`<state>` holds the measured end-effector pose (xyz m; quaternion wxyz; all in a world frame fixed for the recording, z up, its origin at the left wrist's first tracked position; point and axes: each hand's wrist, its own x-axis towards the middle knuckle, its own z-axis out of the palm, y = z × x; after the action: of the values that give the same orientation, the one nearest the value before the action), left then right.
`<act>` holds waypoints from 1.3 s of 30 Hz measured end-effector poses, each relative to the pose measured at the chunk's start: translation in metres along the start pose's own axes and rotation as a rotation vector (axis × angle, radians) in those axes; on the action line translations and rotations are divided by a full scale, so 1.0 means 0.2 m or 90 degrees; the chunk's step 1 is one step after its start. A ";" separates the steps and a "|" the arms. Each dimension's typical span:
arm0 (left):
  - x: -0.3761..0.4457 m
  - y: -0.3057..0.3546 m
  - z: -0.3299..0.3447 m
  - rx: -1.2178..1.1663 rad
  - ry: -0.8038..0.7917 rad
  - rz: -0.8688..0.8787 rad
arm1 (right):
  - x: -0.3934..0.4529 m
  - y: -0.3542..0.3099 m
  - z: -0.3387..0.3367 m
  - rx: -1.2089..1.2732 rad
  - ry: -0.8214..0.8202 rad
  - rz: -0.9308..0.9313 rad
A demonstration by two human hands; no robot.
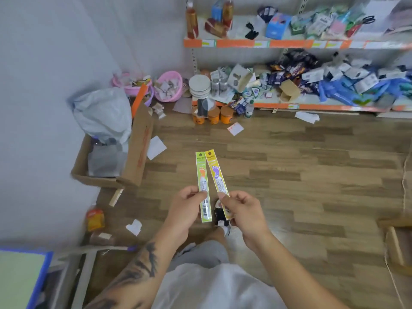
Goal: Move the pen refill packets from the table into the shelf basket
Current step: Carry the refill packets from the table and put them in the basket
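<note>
wood floor point(289, 175) ran to cluttered far shelves point(289, 43). left hand point(185, 208) pinched the green packet point(203, 186), right hand point(243, 210) the yellow packet point(217, 175), over the floor; print unreadable.

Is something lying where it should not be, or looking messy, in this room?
Yes. Paper scraps and three orange jars lie on the floor, and the lower shelf holds a loose heap of packets. The two refill packets in the hands look undamaged.
</note>
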<state>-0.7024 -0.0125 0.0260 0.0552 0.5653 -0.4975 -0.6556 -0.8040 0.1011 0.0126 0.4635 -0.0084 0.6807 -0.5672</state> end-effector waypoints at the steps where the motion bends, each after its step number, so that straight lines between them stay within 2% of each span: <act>1: 0.07 0.06 0.06 0.004 -0.016 -0.001 | 0.07 -0.05 -0.03 0.008 0.012 0.007; 9: 0.59 0.64 0.40 -0.001 -0.073 -0.001 | 0.58 -0.61 -0.21 0.027 0.066 0.032; 20: 1.00 1.23 0.71 0.003 -0.123 0.011 | 1.05 -1.23 -0.47 0.126 0.142 -0.002; 26: 1.21 1.53 0.82 -0.015 -0.119 0.044 | 1.31 -1.56 -0.52 0.131 0.080 -0.035; 32: 1.39 1.99 0.98 -0.086 -0.101 0.108 | 1.63 -1.95 -0.51 0.106 -0.008 -0.076; 35: 1.45 2.27 1.07 -0.115 -0.082 0.146 | 1.79 -2.21 -0.54 0.080 -0.033 -0.131; 39: 1.54 2.68 1.23 -0.135 -0.073 0.234 | 1.95 -2.63 -0.58 0.060 -0.046 -0.274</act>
<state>-1.2707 -0.3303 0.1648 0.2048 0.4178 -0.5228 -0.7143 -1.3703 -0.2073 0.1716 0.3555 -0.1520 0.6193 -0.6834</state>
